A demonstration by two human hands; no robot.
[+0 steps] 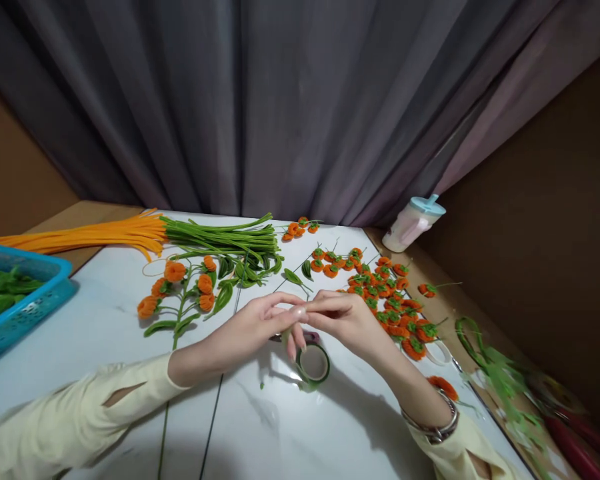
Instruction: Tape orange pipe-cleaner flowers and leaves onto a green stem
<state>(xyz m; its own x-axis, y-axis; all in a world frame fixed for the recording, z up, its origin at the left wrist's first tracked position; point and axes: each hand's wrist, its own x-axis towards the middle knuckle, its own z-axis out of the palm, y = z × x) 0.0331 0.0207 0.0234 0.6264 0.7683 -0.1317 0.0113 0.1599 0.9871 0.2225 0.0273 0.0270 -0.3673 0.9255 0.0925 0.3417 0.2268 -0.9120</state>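
My left hand (253, 325) and my right hand (354, 321) meet fingertip to fingertip over the middle of the white table. Both are closed in a pinch; whatever lies between the fingertips is too small or hidden to name. Just beneath them is a roll of green tape (326, 373), beside a partly covered tool with a purplish handle (311, 337). Left of my left hand lies a stem with fuzzy orange fruits (174, 271) and green leaves. To the right of my right hand spreads a heap of small orange pipe-cleaner persimmons with green tops (377, 290).
Orange pipe cleaners (105, 233) and green pipe cleaners (220, 235) lie along the back. At left stands a blue basket (55, 293) of green leaves. A lidded cup (413, 223) is at back right. Green scraps (505, 373) and a red-handled tool (575, 437) lie at right.
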